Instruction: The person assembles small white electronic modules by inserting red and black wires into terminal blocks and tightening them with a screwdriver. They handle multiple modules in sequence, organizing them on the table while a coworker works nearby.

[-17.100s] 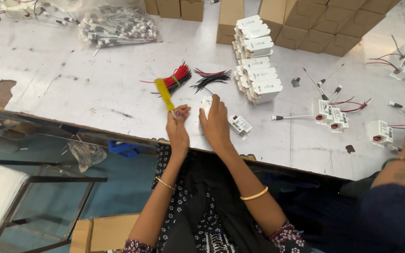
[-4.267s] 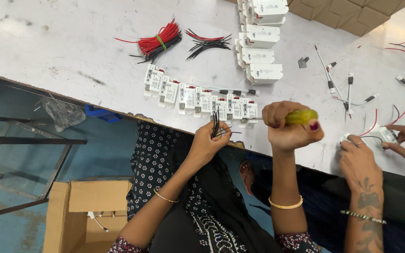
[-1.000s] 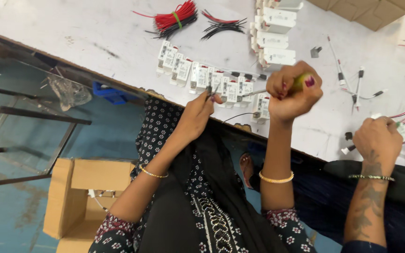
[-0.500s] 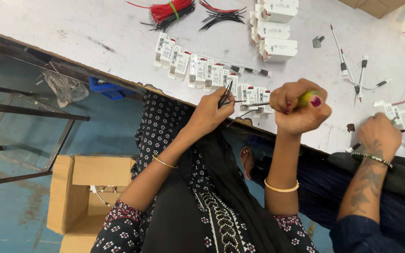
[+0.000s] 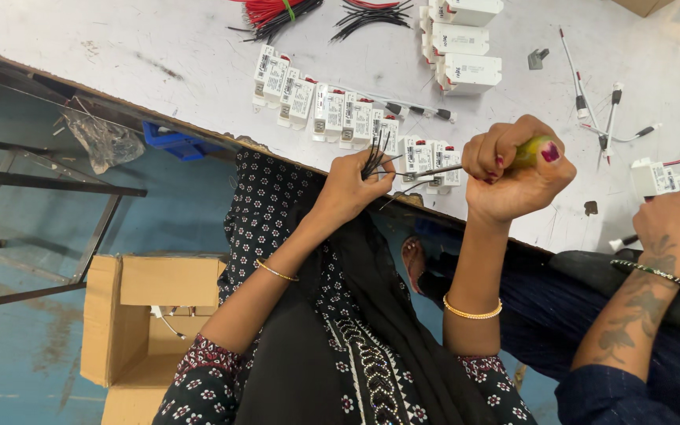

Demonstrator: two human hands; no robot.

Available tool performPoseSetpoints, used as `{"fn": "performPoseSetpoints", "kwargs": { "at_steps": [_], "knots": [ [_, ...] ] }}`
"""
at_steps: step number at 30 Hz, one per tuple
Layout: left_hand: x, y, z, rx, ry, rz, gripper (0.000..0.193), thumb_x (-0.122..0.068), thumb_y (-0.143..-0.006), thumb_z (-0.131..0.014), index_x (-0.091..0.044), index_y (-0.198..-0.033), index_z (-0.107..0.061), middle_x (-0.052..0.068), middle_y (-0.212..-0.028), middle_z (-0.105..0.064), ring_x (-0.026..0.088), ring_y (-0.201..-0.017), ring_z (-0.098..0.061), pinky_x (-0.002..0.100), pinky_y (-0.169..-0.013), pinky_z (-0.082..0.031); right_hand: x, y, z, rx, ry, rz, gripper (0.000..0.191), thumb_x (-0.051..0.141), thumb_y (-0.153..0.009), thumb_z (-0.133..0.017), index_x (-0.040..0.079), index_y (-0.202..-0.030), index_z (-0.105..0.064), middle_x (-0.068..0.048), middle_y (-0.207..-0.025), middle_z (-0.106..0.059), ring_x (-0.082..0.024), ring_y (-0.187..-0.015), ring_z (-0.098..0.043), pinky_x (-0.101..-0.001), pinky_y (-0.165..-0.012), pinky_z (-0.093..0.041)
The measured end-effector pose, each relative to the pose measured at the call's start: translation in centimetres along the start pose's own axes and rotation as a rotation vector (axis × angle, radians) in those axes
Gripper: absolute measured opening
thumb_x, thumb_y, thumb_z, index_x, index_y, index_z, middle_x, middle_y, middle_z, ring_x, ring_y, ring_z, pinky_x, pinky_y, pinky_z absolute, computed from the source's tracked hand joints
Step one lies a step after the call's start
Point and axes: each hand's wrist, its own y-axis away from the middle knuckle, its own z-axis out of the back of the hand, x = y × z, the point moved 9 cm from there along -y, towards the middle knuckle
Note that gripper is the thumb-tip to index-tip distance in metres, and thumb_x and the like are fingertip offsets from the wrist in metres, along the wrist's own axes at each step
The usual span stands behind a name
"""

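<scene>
Head view — the left hand [image 5: 353, 182] pinches a small bundle of black wires [image 5: 374, 152] at the near edge of the white worktable [image 5: 120, 55]. The right hand [image 5: 513, 169] is clenched around a yellow-green screwdriver [image 5: 530, 149], whose shaft points left toward the wires, just above a row of white terminal modules [image 5: 340, 118]. Farther back lie red wires [image 5: 269, 9] and stacked white boxes [image 5: 466, 47]. At right, a co-worker's hand [image 5: 674, 224] — tattooed forearm, bracelet — grasps another module. A cardboard box [image 5: 147, 315] sits on the floor
</scene>
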Motion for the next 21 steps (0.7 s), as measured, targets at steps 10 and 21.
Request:
{"fn": "performPoseSetpoints", "kwargs": {
  "at_steps": [10, 21],
  "knots": [
    [-0.6, 0.5, 0.0, -0.053, -0.069, -0.054, 0.016, -0.015, -0.084, -0.072, -0.001, -0.092, -0.069, 0.002, -0.059, -0.051, 0.006, -0.056, -0.041, 0.027, -0.051, -0.038, -0.6, 0.1, -0.5, -0.007, 0.028, 0.008, 0.044, 0.041, -0.100, -0.045, 0.008, -0.075, -0.033, -0.003, -0.050, -0.026, -0.010, -0.040, -0.015, -0.0259, -0.038, -0.014],
    [0.4, 0.3, -0.9, -0.083, -0.081, -0.078, 0.020, -0.017, -0.086, -0.071, 0.000, -0.097, -0.070, 0.008, -0.065, -0.060, 0.009, -0.057, -0.049, 0.028, -0.056, -0.045, -0.8, 0.3, -0.7, -0.022, 0.048, 0.077, 0.047, 0.044, -0.102, -0.044, 0.008, -0.074, -0.033, -0.002, -0.052, -0.026, -0.009, -0.041, -0.017, -0.0257, -0.038, -0.016]
  ]
}}
